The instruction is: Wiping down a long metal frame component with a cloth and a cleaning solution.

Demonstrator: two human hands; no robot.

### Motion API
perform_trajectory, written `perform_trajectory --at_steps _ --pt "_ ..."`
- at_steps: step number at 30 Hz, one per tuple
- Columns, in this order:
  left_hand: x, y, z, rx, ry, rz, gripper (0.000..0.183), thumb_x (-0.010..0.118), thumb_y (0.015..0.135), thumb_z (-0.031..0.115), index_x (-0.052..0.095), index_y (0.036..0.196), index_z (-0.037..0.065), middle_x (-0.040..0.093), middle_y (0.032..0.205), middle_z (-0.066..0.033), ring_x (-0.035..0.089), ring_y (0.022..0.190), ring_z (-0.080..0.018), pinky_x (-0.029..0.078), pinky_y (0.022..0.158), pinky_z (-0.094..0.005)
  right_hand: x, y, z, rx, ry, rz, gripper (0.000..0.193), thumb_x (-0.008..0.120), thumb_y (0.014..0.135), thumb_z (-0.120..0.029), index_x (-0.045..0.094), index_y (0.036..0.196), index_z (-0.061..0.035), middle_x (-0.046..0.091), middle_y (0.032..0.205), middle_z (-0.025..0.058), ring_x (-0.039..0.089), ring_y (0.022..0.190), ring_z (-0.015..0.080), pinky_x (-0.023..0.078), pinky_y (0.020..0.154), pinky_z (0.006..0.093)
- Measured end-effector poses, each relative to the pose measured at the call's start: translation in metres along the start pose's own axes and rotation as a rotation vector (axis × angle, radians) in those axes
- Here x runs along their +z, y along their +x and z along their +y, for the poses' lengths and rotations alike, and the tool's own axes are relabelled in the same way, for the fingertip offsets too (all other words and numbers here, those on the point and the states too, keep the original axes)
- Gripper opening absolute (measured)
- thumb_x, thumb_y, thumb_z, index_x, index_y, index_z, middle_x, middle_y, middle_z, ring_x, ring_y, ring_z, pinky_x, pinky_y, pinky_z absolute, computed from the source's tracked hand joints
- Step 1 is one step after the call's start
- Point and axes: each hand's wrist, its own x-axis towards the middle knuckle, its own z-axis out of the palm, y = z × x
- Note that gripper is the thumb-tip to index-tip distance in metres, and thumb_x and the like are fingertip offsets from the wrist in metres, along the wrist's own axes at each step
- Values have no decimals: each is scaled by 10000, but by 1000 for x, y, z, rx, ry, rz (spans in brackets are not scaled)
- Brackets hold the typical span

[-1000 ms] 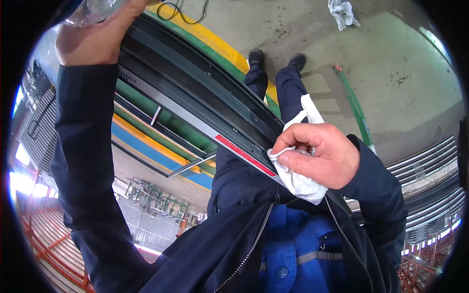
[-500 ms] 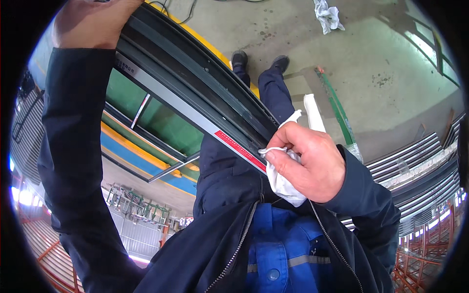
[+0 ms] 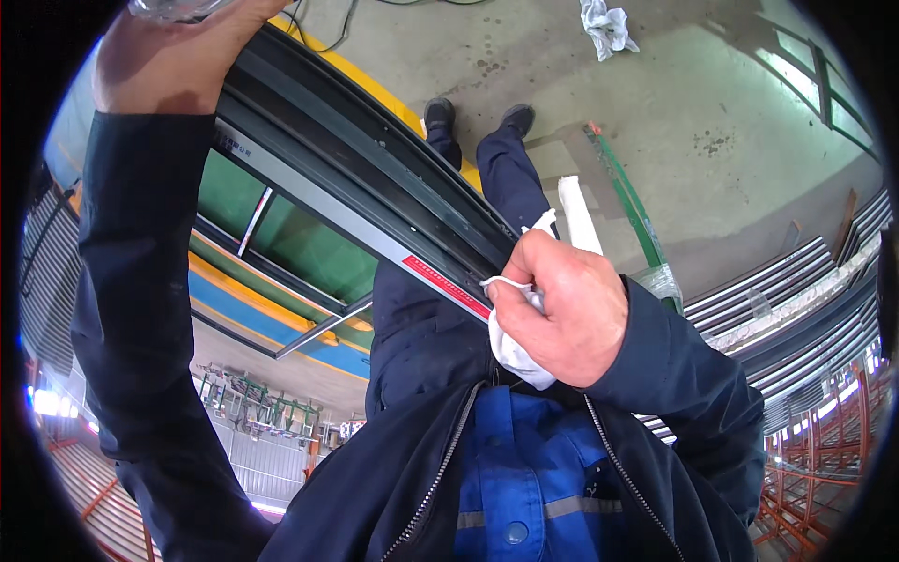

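A long dark window-frame profile [image 3: 370, 155] runs slantwise from the upper left to my middle. Along its near edge lies a silver-grey strip with a red printed label [image 3: 440, 281]. My right hand [image 3: 567, 304] is closed, thumb and fingers pinching a crumpled white cloth [image 3: 517, 351] against the profile's near end. My left hand [image 3: 169, 66] reaches up to the profile's far end, its fingers cut off by the picture's edge. A clear, shiny object [image 3: 178, 7] shows at that hand; its kind cannot be made out.
Below the profile on the left is a green-topped workbench [image 3: 323, 234] with yellow and blue edges. A green bar [image 3: 626, 192] lies beyond my right hand, near a white roll-like piece [image 3: 579, 214]. Stacked metal profiles [image 3: 787, 304] stand right. White crumpled material [image 3: 607, 30] lies on the floor.
The view has shifted slightly, so most things sit a little further left. The clear object by my left hand has come into view. My right hand still pinches the cloth at the profile's end.
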Motion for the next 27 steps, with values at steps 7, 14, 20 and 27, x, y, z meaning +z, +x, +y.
perform_trajectory --at_steps 7,14,20,27 --pt "6 -24 8 -14 -39 -58 484 852 774 97 620 1184 -16 695 1073 -110 683 958 -192 557 849 -304 3 3 26 -70 42 43 170 671 900 -126 557 875 -3 669 750 175 688 700 348 525 609 389" --pt "25 9 -16 -28 14 -43 474 851 776 99 625 1176 -15 698 1066 -109 685 950 -190 559 844 -304 -10 1 27 -33 321 -156 149 650 905 -91 635 1002 22 657 855 132 660 753 206 500 673 311" --pt "8 2 -5 -36 27 -48 465 851 777 101 629 1169 -14 700 1060 -108 687 943 -189 560 841 -304 -5 6 29 -326 70 -52 115 660 884 -54 606 964 10 618 861 143 629 786 317 498 700 374" --pt "-3 -21 16 -37 31 -51 454 850 778 102 634 1161 -13 703 1054 -106 689 935 -187 561 836 -304 7 13 22 -363 8 128 107 671 855 -11 593 926 5 600 856 147 610 794 330 493 708 387"
